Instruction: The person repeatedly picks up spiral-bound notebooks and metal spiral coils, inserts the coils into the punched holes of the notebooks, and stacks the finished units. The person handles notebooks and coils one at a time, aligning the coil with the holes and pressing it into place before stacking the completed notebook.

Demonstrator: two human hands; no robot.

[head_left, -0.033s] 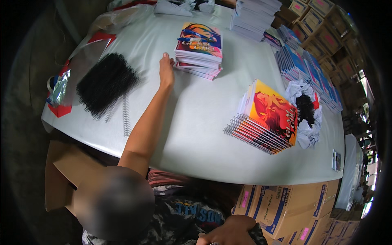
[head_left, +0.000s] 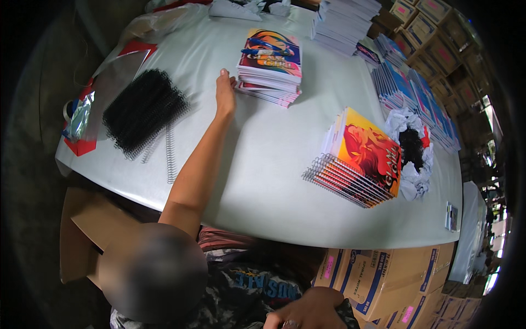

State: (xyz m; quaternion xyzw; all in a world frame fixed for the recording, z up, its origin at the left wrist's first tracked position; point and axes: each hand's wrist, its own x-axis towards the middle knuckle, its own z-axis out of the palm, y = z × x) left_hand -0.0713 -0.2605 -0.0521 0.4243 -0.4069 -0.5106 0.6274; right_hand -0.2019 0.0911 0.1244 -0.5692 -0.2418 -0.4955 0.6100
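My left hand (head_left: 225,94) reaches over the white-covered table, its fingers stretched out beside a stack of notebooks (head_left: 270,71) with colourful covers. The fingertips are close to the stack's left side; whether they touch it, I cannot tell. Blue pens (head_left: 266,50) lie across the top cover. Low in the picture my right hand (head_left: 309,311) stays in front of my body, its fingers cut off by the lower edge. To the left of my forearm lies a dense pile of black spiral coils (head_left: 143,112), with one loose coil (head_left: 170,156) next to it.
Spiral-bound notebooks with yellow and red covers (head_left: 364,156) lie at right, beside crumpled white paper (head_left: 415,181). More blue notebooks (head_left: 392,85) and a tall paper stack (head_left: 342,24) line the far right. Cardboard boxes (head_left: 383,279) stand below the table's front edge.
The things on the table appear slightly farther right in the picture. My left hand stays beside the stack, and my right hand has shifted a little at the lower edge.
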